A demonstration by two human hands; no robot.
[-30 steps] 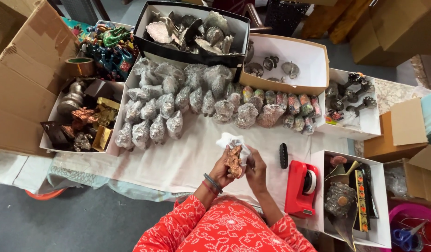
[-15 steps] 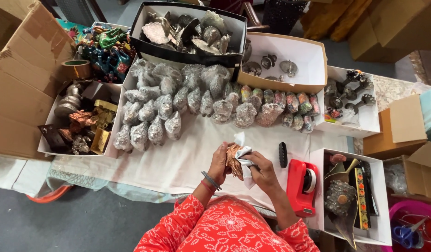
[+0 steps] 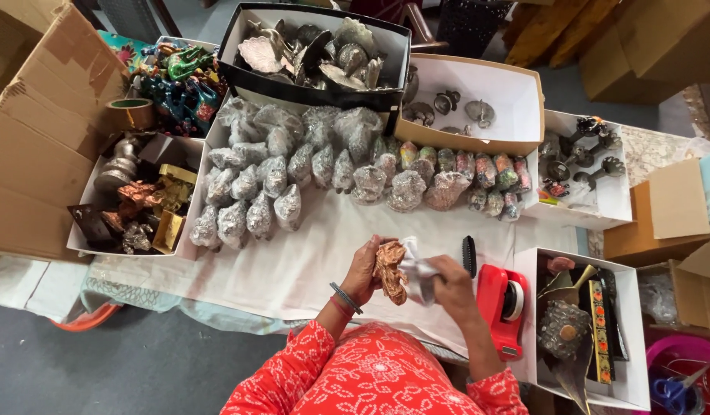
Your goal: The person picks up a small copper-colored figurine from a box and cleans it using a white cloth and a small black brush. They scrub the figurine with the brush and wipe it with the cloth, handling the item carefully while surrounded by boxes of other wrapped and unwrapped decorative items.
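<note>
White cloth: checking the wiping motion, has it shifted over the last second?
Yes. The white cloth, in the right hand, dropped from above the copper figurine toward the red tape dispenser.

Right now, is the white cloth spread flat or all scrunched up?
Scrunched up. The white cloth is bunched in the right hand, pressed against the copper figurine held by the left hand.

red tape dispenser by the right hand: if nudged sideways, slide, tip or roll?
The red tape dispenser looks broad and low, lying flat on the white cloth, so it would probably slide, not tip. The cloth may bunch and drag. The tape roll sits within the body, so rolling seems unlikely.
</note>
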